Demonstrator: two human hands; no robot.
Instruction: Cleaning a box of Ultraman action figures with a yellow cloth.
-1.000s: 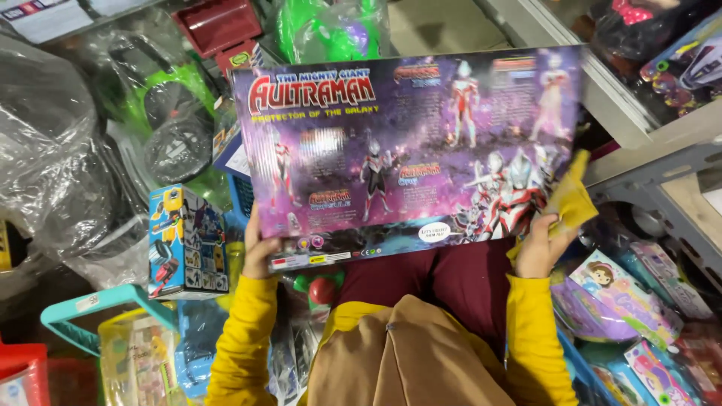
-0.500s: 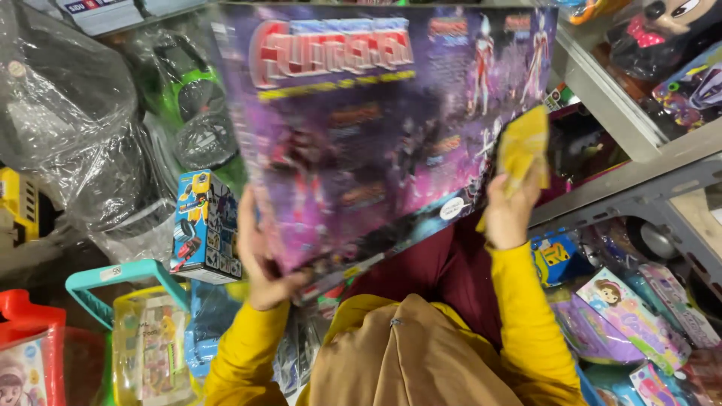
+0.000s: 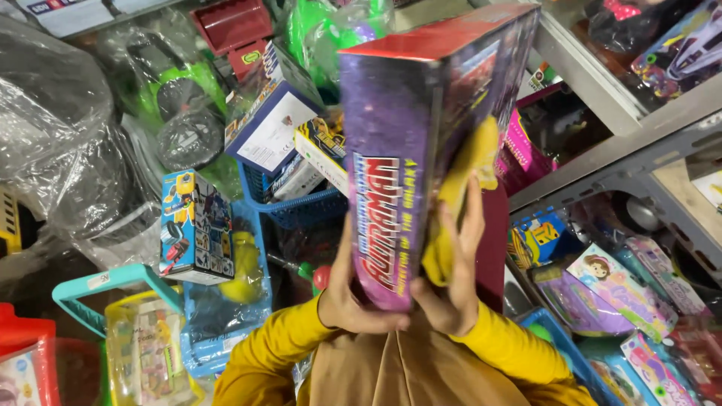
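Nearest the camera, yellow sleeves lead up to both hands gripping a large purple toy box (image 3: 410, 150). The left hand (image 3: 347, 297) cups its lower corner; the right hand (image 3: 453, 282) presses its far face with fingers spread, a yellow cloth (image 3: 460, 195) pinned between palm and box. Half a second ago the box showed its broad printed face; now it is turned edge-on and upright, its narrow side toward the camera and red top end highest. Left of the left hand, well apart, stands a small blue toy box (image 3: 195, 225) above a teal-handled basket (image 3: 98, 289). Beyond the hands sits a blue basket (image 3: 301, 207). Right of the right hand, a grey metal shelf (image 3: 602, 162) runs near, leaving little room.
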